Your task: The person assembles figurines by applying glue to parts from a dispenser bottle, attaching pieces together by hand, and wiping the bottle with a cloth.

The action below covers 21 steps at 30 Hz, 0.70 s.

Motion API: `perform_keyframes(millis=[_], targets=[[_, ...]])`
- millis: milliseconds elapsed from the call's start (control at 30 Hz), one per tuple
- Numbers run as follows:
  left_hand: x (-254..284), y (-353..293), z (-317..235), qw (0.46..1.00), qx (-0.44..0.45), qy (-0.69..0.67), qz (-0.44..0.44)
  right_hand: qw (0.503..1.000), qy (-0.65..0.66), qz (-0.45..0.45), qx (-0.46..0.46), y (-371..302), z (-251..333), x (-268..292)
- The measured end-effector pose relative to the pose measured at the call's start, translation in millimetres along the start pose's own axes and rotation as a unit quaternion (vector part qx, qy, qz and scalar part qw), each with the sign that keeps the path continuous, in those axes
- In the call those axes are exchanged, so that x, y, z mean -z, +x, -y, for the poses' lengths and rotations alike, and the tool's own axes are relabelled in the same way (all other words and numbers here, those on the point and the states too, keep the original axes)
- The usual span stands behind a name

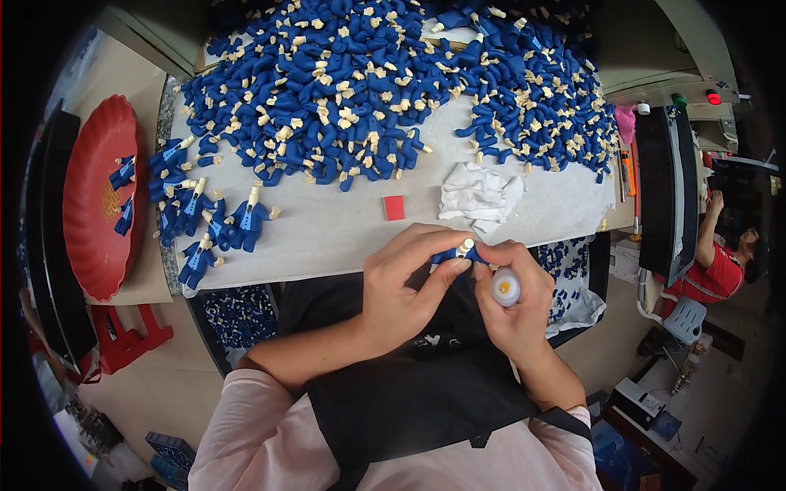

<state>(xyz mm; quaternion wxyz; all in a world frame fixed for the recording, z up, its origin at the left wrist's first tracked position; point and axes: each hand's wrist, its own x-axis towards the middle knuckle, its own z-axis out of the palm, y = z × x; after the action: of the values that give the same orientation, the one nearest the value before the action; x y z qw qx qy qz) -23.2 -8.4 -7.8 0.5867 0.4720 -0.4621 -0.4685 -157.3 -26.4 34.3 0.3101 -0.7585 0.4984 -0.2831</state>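
Observation:
Over the near edge of the table, my left hand (401,282) pinches a small blue figurine body (444,256) with a cream neck peg pointing up. My right hand (524,315) is wrapped round a translucent white bottle (505,287) with a yellowish spot at its end. The right fingertips meet the figurine's right side; whatever small part lies between them is hidden. Several assembled blue figurine bodies (248,219) lie at the left of the table. A huge heap of blue arms with cream hands (327,90) covers the far side.
A crumpled white cloth (481,195) and a red square (394,208) lie on the white-covered table (327,245). At far left stands a red scalloped tray (94,245) with two figurine bodies. Bins of blue parts (237,315) sit below the edge. Another person (708,270) is at right.

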Motion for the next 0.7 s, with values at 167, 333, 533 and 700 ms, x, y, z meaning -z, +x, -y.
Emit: perform_keyframes(millis=[167,333,533,700], targets=[[4,5,4,0.999,-0.006,0.011,0.029,0.998,0.025,-0.011,-0.064,3,1,1],[10,10,-2,0.925,0.205,-0.311,0.075,0.980,0.179,-0.084,-0.029,1,9,10],[15,11,1,0.615,0.401,-0.664,0.141,0.967,0.218,-0.126,-0.049,-7,-2,20],[13,12,2,0.588,0.415,-0.682,0.134,0.969,0.201,-0.129,-0.059,-10,-8,19]])
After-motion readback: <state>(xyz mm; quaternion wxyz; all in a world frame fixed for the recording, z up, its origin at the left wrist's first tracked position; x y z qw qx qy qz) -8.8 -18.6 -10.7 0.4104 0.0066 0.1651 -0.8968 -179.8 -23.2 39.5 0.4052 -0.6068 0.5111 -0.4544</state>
